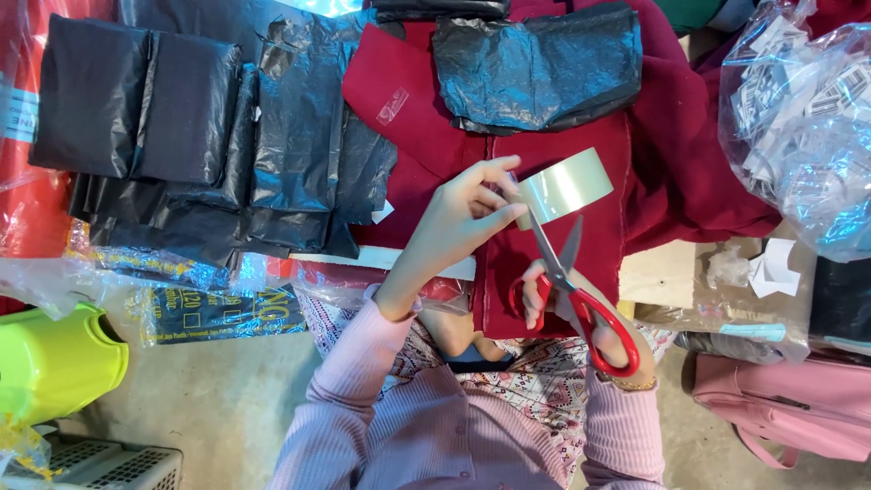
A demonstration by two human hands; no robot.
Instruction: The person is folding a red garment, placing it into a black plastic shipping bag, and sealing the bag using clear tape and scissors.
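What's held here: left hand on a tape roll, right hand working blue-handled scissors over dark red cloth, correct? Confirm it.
Not quite. In the head view the scissors in the right hand have red handles, not blue. The rest stands: the left hand holds the tape roll over the dark red cloth.

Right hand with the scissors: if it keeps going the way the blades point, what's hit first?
The tape roll: the scissors in the right hand point up at it, tips at its lower edge. The left hand holds the roll. Depth is unclear; contact may already exist.
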